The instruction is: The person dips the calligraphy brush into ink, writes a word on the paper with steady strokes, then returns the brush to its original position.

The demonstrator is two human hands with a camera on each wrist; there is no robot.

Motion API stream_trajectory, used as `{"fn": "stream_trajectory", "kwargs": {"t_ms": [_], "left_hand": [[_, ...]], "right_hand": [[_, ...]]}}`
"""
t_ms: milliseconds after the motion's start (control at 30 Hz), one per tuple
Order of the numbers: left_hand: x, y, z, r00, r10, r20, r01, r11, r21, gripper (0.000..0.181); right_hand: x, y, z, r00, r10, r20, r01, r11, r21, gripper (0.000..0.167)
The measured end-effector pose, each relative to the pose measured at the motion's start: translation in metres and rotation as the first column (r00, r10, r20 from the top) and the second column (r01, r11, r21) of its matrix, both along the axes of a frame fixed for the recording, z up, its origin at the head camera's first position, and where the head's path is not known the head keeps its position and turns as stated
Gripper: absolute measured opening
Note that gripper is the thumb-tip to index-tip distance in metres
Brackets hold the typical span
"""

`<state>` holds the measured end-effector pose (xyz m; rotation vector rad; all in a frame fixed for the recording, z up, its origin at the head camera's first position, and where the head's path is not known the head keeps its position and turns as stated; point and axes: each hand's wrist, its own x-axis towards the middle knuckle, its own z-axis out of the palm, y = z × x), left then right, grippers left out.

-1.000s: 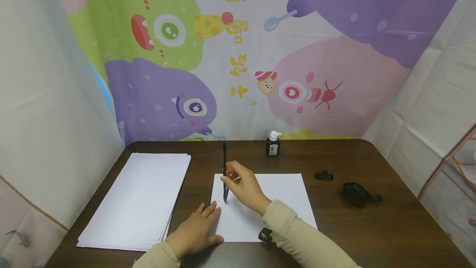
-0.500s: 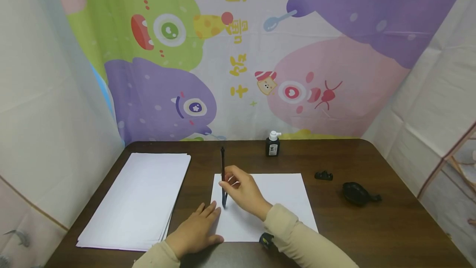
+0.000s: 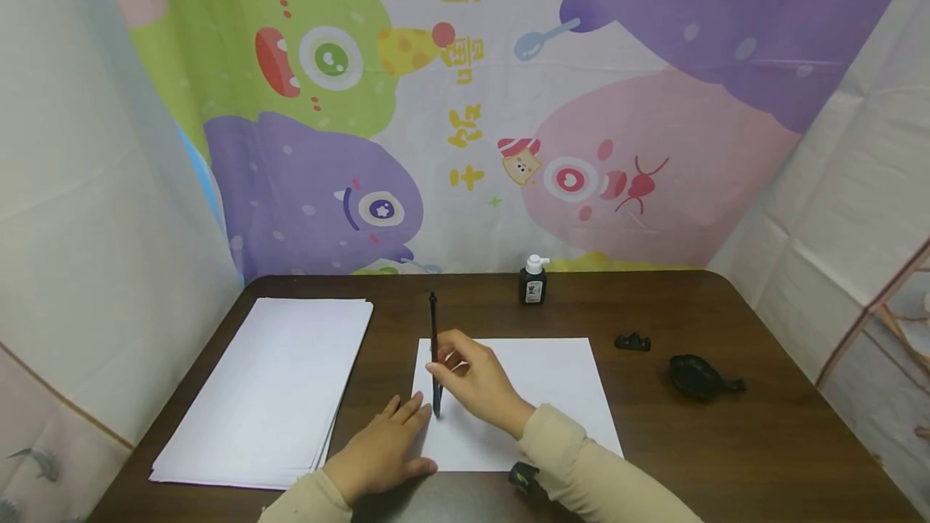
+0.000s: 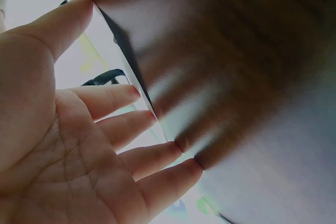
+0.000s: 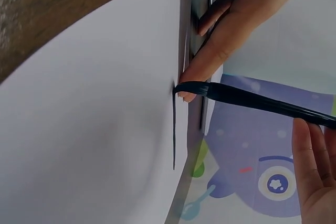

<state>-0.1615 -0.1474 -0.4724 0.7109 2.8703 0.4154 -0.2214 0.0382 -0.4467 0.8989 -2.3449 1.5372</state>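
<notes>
A dark brush (image 3: 433, 321) stands nearly upright in the right hand (image 3: 475, 378), pinched between thumb and fingers. Its black tip touches the white sheet (image 3: 538, 394) near the left edge. In the right wrist view a thin black line (image 5: 174, 135) runs on the paper from the tip of the brush (image 5: 252, 99). The left hand (image 3: 381, 446) lies flat with spread fingers, fingertips at the sheet's left edge. Seen from the left wrist, the fingers of the left hand (image 4: 89, 124) are extended and touch the surface.
A stack of white paper (image 3: 269, 394) lies at the left of the brown table (image 3: 690, 458). A black bottle with a white cap (image 3: 534, 281) stands at the back. Rightward are a small black rest (image 3: 633, 342) and a black dish (image 3: 697, 378). A dark object (image 3: 523, 476) lies by the right sleeve.
The right hand and brush have moved down the sheet, toward the person, with the tip close to the left edge. The left hand has stayed in place.
</notes>
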Motion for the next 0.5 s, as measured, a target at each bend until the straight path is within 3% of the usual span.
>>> {"fn": "stream_trajectory", "kwargs": {"t_ms": [267,500], "left_hand": [[0.0,0.0,-0.001,1.0,0.008,0.002,-0.008,1.0,0.002,0.079],[0.001,0.001,-0.001,1.0,0.01,-0.002,-0.01,1.0,0.007,0.081]], "right_hand": [[0.001,0.002,0.002,1.0,0.006,0.007,-0.006,1.0,-0.008,0.022],[-0.007,0.009,0.013,0.999,-0.003,0.037,0.007,0.994,-0.108,0.021]]}}
